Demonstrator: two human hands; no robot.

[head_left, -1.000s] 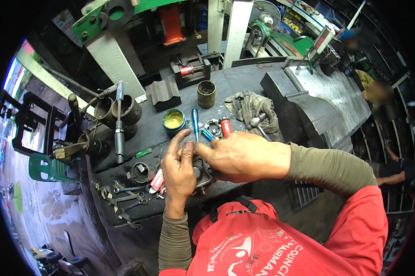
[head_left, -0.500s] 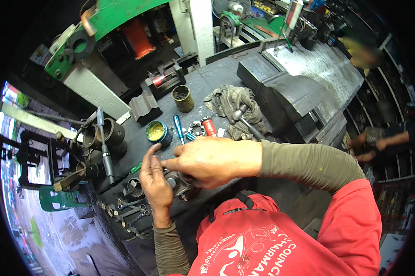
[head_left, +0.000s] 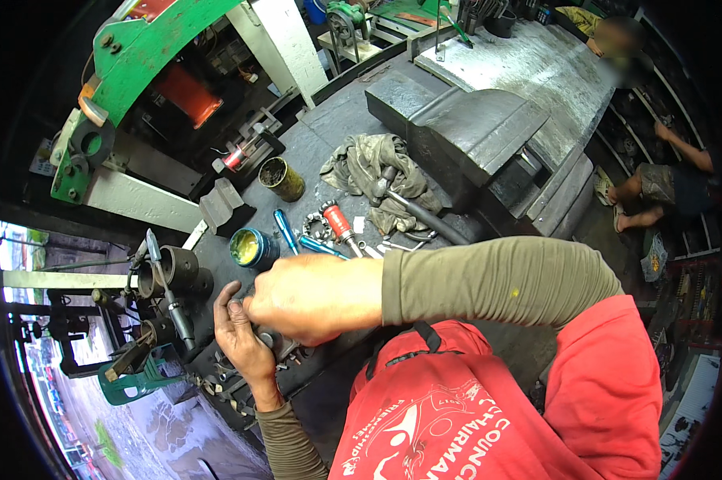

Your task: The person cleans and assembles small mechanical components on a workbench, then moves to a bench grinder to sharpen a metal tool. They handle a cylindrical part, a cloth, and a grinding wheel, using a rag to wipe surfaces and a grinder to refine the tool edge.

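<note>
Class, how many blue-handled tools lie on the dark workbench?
2: one slim blue-handled tool right of the round blue tub of yellow grease; a second blue one nearer the red-handled tool. Others may hide behind the bare right hand.

- A grey metal part (head_left: 286, 347), greasy-looking and dull, with an uneven, blocky outline; a rounded section shows at its left end.
- It sits low at the near edge of the desk (head_left: 337, 116), in front of the person.
- The right hand (head_left: 305, 298) covers its upper side, and the left hand (head_left: 245, 342) is just beside its left end.
- Its full shape is hidden, as is whatever the fingertips may pinch above it.
</note>
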